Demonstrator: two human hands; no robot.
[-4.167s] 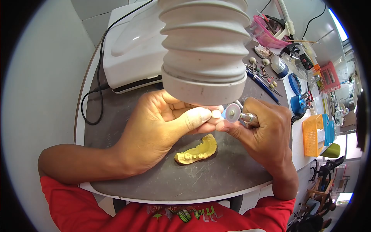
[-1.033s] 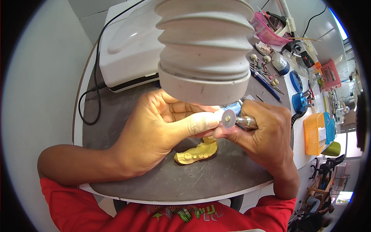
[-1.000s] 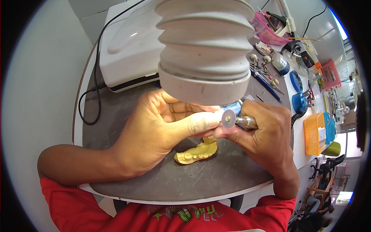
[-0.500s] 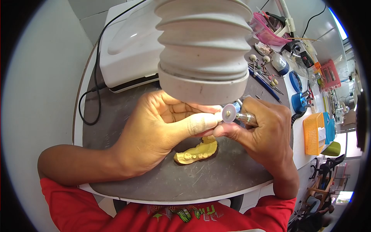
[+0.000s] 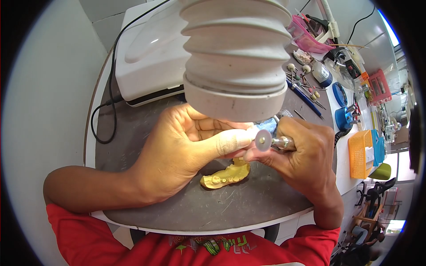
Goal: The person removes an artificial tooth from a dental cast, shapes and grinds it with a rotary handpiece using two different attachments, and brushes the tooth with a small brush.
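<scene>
My left hand [image 5: 177, 155] is closed in a pinch, thumb against fingers; a small whitish piece seems to show at the fingertips, too small to name. My right hand [image 5: 308, 153] grips a metal rotary handpiece [image 5: 284, 142] fitted with a round pale grinding disc [image 5: 263, 140]. The disc is right beside the left fingertips; I cannot tell whether it touches what they pinch. Below both hands, a yellow dental model [image 5: 226, 175] with a row of teeth lies on the dark mat.
A white ribbed suction hose [image 5: 235, 57] hangs just above my hands. A white machine [image 5: 151, 53] stands at the left back. Several burs [image 5: 306, 80], a blue pen-like tool [image 5: 306, 98] and an orange basket [image 5: 360, 153] are at the right. Blue plastic [image 5: 267, 125] lies behind the disc.
My right hand has brought the handpiece and disc slightly downward, and more of the blue plastic shows behind. The left hand has barely moved, and the dental model stays in place.
</scene>
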